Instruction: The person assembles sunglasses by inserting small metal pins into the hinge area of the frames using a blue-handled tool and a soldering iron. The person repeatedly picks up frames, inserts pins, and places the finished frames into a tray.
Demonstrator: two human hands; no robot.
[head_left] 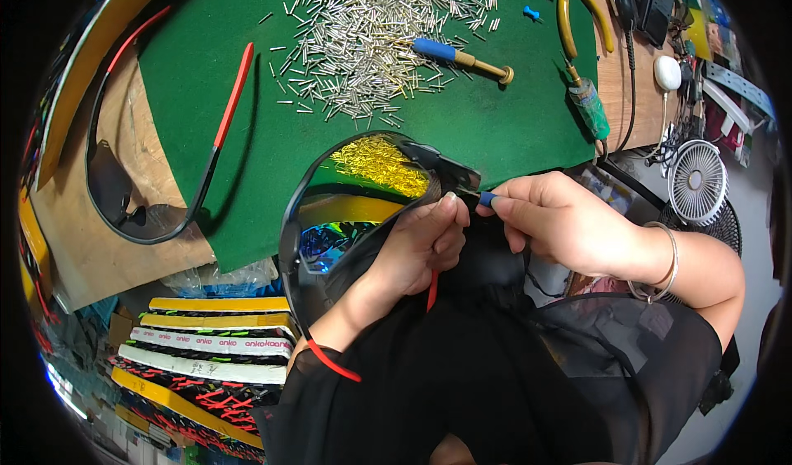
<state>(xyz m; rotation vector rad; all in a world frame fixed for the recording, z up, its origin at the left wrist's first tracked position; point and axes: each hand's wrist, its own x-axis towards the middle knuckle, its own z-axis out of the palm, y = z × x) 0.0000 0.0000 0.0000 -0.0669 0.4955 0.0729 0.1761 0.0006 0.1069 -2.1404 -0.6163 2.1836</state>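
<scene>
The right hand (551,221) has its grip pinched closed on a blue-handled tool (487,199), pointed at the hinge end of the wraparound sunglasses (351,209). The left hand (425,242), its grip likewise closed, holds the sunglasses there, at the near edge of the bench (177,259). Beyond, on green cloth (206,77), lie loose metal pins (363,40) and a blue-and-brass screwdriver (462,56); red-tipped sunglasses (111,180) rest to the left, yellow-handled pliers (565,23) to the right.

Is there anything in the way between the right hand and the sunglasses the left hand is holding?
Nothing visible blocks the right hand. Only the small blue tool it pinches lies between it and the sunglasses, beside the left hand. Whether its tip touches them, I can't tell.
</scene>
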